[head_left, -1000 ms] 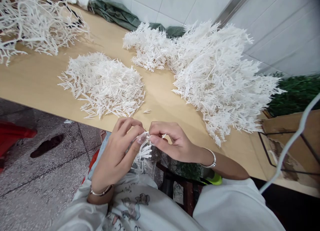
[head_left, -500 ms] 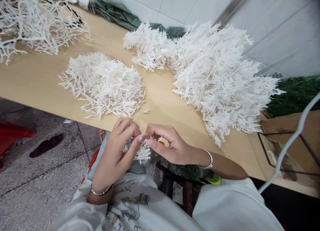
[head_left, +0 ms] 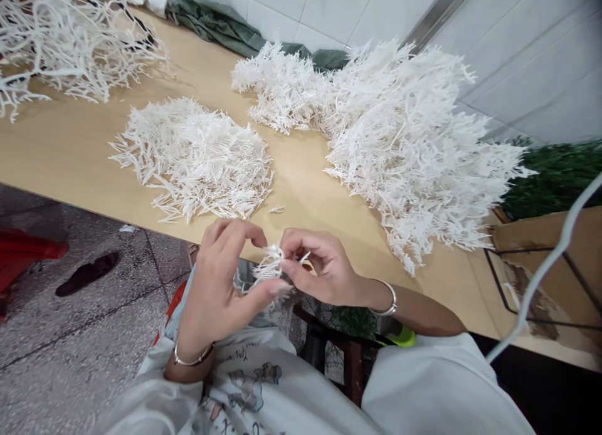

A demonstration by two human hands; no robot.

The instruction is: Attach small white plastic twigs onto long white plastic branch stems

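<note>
My right hand [head_left: 322, 266] pinches a small white branching plastic sprig [head_left: 269, 264] between thumb and fingers, just past the table's front edge. Around the sprig's left side my left hand [head_left: 223, 284] is open, its thumb and forefinger spread apart. Whether the left fingers touch the sprig I cannot tell. Beyond the hands lies a heap of short white sprigs [head_left: 202, 159], with one loose piece [head_left: 277, 209] beside it. A larger pile of white branching sprigs [head_left: 404, 140] spreads over the table to the right.
White branched stems [head_left: 79, 46] lie at the table's far left. Dark green cloth [head_left: 216, 24] runs along the tiled wall. At right are a cardboard box [head_left: 555, 247], green foliage [head_left: 550, 178] and a pale cable [head_left: 559, 247]. A dark slipper [head_left: 87, 274] rests on the floor.
My left thumb and forefinger have parted from their pinch, and the left thumb has dropped lower. More of the sprig shows between the hands. My right hand stays pinched in nearly the same place.
</note>
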